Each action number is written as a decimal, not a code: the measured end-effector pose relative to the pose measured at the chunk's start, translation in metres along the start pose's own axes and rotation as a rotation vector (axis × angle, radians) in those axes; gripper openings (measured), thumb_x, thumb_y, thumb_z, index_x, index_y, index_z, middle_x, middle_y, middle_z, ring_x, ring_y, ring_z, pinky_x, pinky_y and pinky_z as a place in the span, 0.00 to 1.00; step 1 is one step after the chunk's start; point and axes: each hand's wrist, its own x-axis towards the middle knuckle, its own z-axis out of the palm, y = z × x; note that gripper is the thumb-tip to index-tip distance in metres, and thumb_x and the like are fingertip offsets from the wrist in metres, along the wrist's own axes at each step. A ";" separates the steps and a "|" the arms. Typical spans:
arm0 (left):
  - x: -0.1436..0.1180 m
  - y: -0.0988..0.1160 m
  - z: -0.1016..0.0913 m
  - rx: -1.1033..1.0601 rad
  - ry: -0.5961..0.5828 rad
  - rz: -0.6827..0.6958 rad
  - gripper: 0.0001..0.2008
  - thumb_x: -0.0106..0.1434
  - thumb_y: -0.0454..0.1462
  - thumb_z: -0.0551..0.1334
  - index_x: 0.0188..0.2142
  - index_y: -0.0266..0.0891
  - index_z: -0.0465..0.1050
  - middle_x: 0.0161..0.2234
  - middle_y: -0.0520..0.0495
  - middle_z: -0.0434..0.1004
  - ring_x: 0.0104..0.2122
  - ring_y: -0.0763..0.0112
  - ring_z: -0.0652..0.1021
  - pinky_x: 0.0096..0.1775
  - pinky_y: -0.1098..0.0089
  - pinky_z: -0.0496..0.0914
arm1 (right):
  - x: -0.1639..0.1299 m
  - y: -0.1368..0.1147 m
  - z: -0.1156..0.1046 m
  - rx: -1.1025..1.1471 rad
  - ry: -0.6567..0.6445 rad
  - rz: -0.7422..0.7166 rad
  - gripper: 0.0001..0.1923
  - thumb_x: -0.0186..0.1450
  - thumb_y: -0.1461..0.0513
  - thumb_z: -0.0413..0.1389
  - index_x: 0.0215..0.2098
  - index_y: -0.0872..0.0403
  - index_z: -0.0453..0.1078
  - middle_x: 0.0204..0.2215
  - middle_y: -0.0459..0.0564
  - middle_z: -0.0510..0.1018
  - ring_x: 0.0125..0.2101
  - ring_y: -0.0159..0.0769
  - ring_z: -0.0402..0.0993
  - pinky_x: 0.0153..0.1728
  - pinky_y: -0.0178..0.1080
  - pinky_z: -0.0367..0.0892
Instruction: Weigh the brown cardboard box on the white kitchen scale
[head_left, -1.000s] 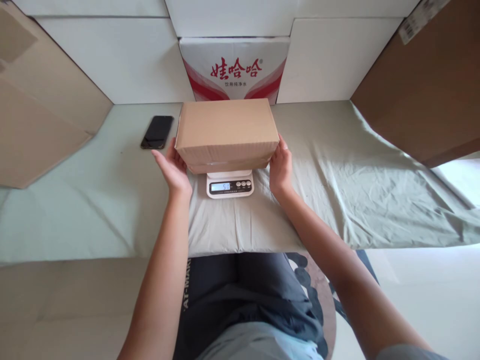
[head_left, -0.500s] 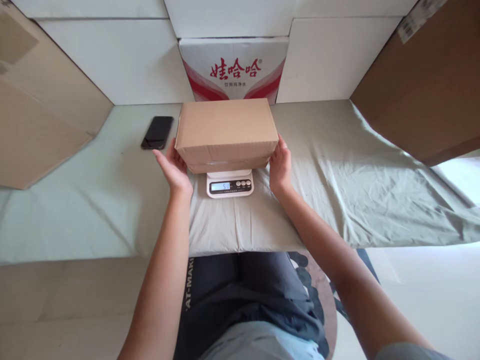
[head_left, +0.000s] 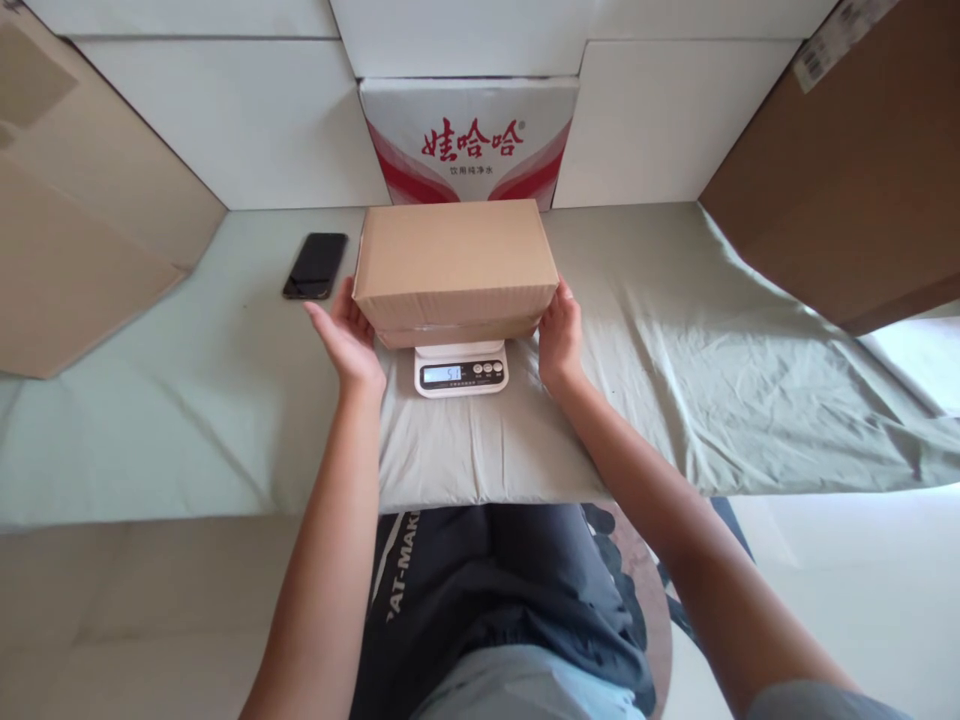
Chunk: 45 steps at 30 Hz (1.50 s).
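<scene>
A closed brown cardboard box is over a small white kitchen scale, whose display seems to read 51. The box hides most of the scale's platform, and I cannot tell how much weight rests on it. At the left end of the box is my left hand, thumb spread outward and fingers against the lower side. My right hand holds the opposite end, its fingers partly hidden behind the corner.
A black phone lies left of the box on the green cloth. Behind stand white cartons and a red-and-white carton. Large brown cartons flank the table at left and right.
The hands and the box keep the same place on the scale. Only the camera view and my legs have shifted slightly.
</scene>
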 end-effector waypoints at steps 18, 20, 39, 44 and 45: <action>0.001 -0.001 0.000 0.016 -0.033 0.000 0.60 0.61 0.84 0.43 0.60 0.39 0.80 0.69 0.32 0.79 0.70 0.44 0.77 0.70 0.52 0.69 | 0.006 0.004 -0.007 0.001 0.026 -0.030 0.44 0.66 0.33 0.54 0.73 0.42 0.67 0.82 0.48 0.66 0.84 0.49 0.56 0.87 0.61 0.50; 0.000 0.000 0.001 0.021 -0.021 0.000 0.61 0.61 0.84 0.41 0.60 0.39 0.80 0.69 0.32 0.79 0.70 0.44 0.77 0.70 0.52 0.69 | 0.006 0.004 -0.006 -0.011 0.015 -0.031 0.45 0.65 0.33 0.54 0.74 0.43 0.67 0.82 0.49 0.65 0.85 0.50 0.56 0.87 0.60 0.50; 0.002 -0.004 -0.004 -0.008 -0.040 0.015 0.58 0.62 0.83 0.43 0.58 0.43 0.84 0.63 0.36 0.83 0.70 0.46 0.78 0.68 0.54 0.73 | 0.006 0.006 -0.007 0.029 0.003 -0.027 0.41 0.65 0.33 0.58 0.70 0.38 0.70 0.82 0.43 0.67 0.85 0.48 0.56 0.87 0.59 0.51; 0.003 -0.007 -0.005 0.026 -0.044 0.036 0.59 0.60 0.84 0.43 0.57 0.43 0.85 0.63 0.34 0.84 0.69 0.44 0.79 0.70 0.53 0.72 | 0.009 0.010 -0.011 -0.009 -0.027 -0.037 0.41 0.66 0.31 0.56 0.70 0.37 0.69 0.82 0.44 0.67 0.85 0.51 0.55 0.86 0.63 0.51; 0.003 -0.008 -0.005 0.033 -0.058 0.043 0.58 0.60 0.84 0.44 0.56 0.43 0.85 0.63 0.35 0.84 0.69 0.44 0.79 0.70 0.53 0.73 | 0.009 0.011 -0.012 -0.015 -0.033 -0.037 0.41 0.66 0.31 0.56 0.70 0.37 0.69 0.82 0.44 0.66 0.84 0.52 0.56 0.86 0.63 0.51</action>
